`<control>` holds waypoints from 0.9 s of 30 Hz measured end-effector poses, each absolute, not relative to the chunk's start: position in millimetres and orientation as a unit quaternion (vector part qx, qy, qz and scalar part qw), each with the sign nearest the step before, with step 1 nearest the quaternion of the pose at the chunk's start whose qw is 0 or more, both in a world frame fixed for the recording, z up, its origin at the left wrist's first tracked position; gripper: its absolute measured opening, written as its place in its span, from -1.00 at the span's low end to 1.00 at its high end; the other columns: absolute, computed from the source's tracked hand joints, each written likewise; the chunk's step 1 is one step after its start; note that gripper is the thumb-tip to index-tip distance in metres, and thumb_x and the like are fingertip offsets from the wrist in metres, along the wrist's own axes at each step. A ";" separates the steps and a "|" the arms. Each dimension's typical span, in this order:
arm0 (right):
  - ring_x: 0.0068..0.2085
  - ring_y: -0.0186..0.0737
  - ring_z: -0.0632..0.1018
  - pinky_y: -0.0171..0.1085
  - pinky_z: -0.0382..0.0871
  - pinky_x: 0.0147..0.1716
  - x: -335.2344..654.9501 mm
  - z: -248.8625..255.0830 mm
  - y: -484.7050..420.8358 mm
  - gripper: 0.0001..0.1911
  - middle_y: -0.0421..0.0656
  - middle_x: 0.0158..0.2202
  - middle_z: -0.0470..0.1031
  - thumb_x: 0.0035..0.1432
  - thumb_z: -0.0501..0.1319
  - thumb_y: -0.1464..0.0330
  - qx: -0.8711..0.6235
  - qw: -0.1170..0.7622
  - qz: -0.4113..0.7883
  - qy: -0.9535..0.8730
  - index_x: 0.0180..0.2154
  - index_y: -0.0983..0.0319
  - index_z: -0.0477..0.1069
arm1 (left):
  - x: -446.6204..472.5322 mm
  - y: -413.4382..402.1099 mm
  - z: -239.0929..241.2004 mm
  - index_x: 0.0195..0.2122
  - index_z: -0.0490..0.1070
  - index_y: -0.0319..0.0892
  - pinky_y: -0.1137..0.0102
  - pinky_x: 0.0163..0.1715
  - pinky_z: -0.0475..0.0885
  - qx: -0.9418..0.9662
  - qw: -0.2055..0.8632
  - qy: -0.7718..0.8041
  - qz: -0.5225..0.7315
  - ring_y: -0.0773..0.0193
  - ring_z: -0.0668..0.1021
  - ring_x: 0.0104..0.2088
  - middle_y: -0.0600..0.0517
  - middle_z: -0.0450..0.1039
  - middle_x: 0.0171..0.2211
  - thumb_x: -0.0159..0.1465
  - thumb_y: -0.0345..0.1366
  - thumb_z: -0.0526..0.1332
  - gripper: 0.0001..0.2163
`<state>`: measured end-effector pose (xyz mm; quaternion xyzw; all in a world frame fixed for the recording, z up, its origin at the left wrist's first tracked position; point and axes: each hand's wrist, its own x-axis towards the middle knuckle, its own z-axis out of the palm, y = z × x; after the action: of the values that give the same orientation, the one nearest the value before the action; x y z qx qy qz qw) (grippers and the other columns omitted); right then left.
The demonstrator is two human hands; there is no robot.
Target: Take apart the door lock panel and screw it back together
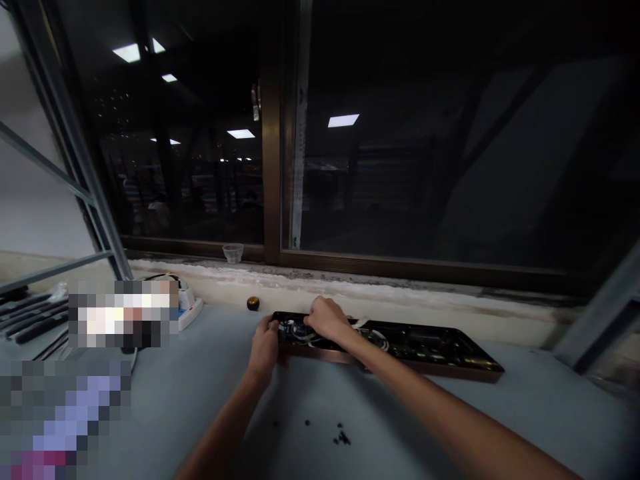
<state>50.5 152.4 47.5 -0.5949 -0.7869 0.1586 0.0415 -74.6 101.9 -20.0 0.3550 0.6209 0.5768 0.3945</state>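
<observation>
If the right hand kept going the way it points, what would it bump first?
Probably the white wires inside the open case, which the right hand seems to touch. Beyond sits a small knob, but depth is unclear.

Dark window (425,147) with ceiling-light reflections above pale sill (400,293).

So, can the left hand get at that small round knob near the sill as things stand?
Probably yes. The left hand grips the left end of the open housing, and the knob sits just beyond it on bare table, nothing between.
</observation>
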 end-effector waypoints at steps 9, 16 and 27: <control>-0.13 -0.20 0.44 -0.13 0.38 -0.22 48.1 60.2 166.5 -0.65 -0.09 -0.04 0.35 0.13 0.12 0.28 -0.573 0.003 0.187 -0.798 -0.04 0.27 0.29 | -75.0 103.9 -19.7 -0.10 0.30 -0.19 0.50 -0.82 0.27 0.378 0.394 0.608 0.576 0.38 0.38 -0.70 0.03 0.37 -0.46 0.17 -0.30 -0.02 -0.71; -0.11 -0.20 0.43 -0.11 0.36 -0.17 46.6 42.2 139.9 -0.66 -0.07 -0.04 0.35 0.15 0.10 0.28 -0.618 0.071 0.117 -0.774 -0.04 0.26 0.28 | -75.5 102.7 -22.8 -0.11 0.29 -0.22 0.53 -0.83 0.20 0.384 0.386 0.611 0.574 0.39 0.33 -0.77 0.13 0.28 -0.65 0.18 -0.29 -0.02 -0.72; -0.18 -0.23 0.46 -0.16 0.38 -0.24 64.1 125.2 175.8 -0.67 -0.08 -0.10 0.38 0.14 0.12 0.26 -0.558 0.073 0.197 -0.803 -0.09 0.31 0.32 | -79.2 101.3 -28.3 -0.20 0.33 -0.24 0.52 -0.76 0.23 0.375 0.400 0.601 0.582 0.38 0.37 -0.70 0.12 0.33 -0.63 0.12 -0.23 0.06 -0.73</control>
<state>64.1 175.8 125.2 -0.5577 -0.8030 0.1970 0.0730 -79.2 101.3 -28.3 0.3749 0.6010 0.5819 0.3996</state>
